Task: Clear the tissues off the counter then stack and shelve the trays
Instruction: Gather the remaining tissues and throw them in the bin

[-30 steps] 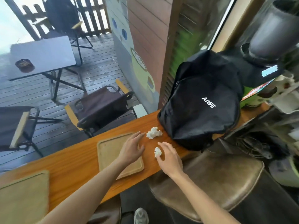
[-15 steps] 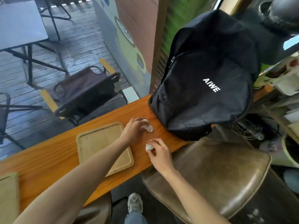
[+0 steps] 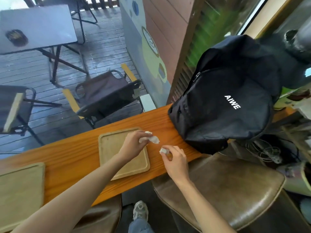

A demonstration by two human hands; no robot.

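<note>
The left hand [image 3: 134, 145] pinches a crumpled tissue [image 3: 152, 138] above the near tray's [image 3: 117, 153] right edge. The right hand [image 3: 175, 161], just right of that tray, closes its grip on a smaller tissue wad [image 3: 163, 150]. A second tray [image 3: 20, 190] lies on the desk [image 3: 75, 153], well left of the first.

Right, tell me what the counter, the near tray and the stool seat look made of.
Counter: orange-stained wood, visible grain, slight sheen. Near tray: pale matte wood, possibly bamboo, raised rim. Stool seat: worn brown leather or imitation, creased and glossy.
</note>
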